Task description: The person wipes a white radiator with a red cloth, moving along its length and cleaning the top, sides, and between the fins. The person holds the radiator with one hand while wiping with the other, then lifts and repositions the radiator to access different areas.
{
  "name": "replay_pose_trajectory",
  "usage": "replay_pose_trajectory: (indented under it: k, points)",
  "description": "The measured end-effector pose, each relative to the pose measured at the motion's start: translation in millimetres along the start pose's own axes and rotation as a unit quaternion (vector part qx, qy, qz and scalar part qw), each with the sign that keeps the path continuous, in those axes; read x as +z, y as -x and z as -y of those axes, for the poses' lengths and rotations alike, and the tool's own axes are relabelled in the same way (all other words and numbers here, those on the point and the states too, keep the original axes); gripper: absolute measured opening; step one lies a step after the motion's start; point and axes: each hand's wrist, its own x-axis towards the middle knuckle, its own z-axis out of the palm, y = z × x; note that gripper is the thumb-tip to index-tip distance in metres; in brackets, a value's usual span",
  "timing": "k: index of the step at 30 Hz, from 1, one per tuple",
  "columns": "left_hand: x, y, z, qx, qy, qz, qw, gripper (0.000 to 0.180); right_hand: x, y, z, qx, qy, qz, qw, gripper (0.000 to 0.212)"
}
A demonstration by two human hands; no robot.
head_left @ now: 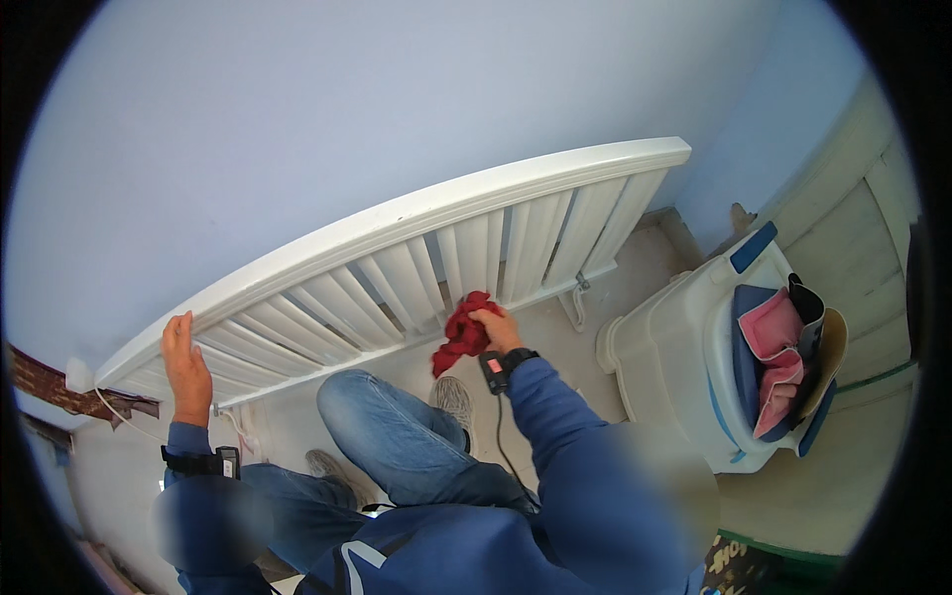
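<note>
A long white slatted radiator (416,207) stands along the wall, with a thick top rail and upright slats. My right hand (499,330) is closed on a crumpled red cloth (460,337), which touches the lower part of the slats near the middle. Part of the cloth hangs down toward my shoe. At the radiator's left end, my left hand (184,367) rests against the top rail, fingers stretched out and holding nothing.
On the right stands a white plastic bin (666,342) with blue trim, with pink cloth pieces (776,352) on top. Behind it is a pale wooden door (843,213). A white cord (124,418) hangs from the radiator's left end. My bent knee (357,397) is close to the slats.
</note>
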Motion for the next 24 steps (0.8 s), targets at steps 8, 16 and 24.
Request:
replay_pose_trajectory:
  k: [8,16,24]
  points:
    - [0,1,-5,0.015,-0.026,-0.012,0.999,0.063,-174,-92,69,-0.138,-0.035,-0.192,0.971,0.036]
    - [-2,-2,-12,-0.008,0.044,-0.004,0.999,0.062,-93,-97,-25,-0.095,0.058,-0.324,0.939,0.049]
    - [-7,-2,-7,0.011,0.014,0.025,1.000,0.065,70,4,-129,0.199,0.142,0.180,0.953,0.039]
